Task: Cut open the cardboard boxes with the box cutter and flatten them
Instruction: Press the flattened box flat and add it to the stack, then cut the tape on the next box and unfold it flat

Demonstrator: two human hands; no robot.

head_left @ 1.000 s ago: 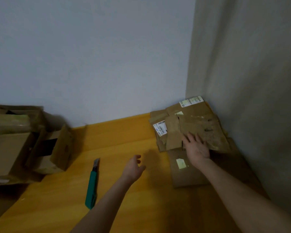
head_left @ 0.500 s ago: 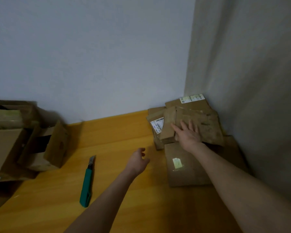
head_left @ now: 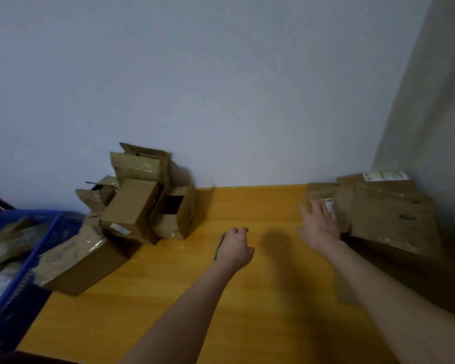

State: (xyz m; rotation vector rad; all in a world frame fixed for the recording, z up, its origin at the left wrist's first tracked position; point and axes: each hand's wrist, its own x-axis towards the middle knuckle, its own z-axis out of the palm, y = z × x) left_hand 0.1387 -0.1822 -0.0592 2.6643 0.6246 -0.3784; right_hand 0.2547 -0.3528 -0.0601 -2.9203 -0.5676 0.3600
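Boxes (head_left: 132,206) on yellow table (head_left: 247,298); white wall (head_left: 195,74)

Blue crate (head_left: 41,240) far left; yellow floor (head_left: 260,298); pale wall (head_left: 221,88).

Matt brown cardboard boxes (head_left: 132,208), some with glossy tape; smooth, slightly shiny yellow wood surface (head_left: 247,298); blue plastic crate (head_left: 41,241).

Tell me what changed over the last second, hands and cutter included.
The left hand moved left onto the green-handled box cutter, now mostly hidden beneath it; a closed grip cannot be confirmed. The right hand slid off the top of the flattened cardboard stack to its left edge, fingers spread. The view swung left, revealing a blue plastic crate. The unflattened brown boxes and the stack stayed put.
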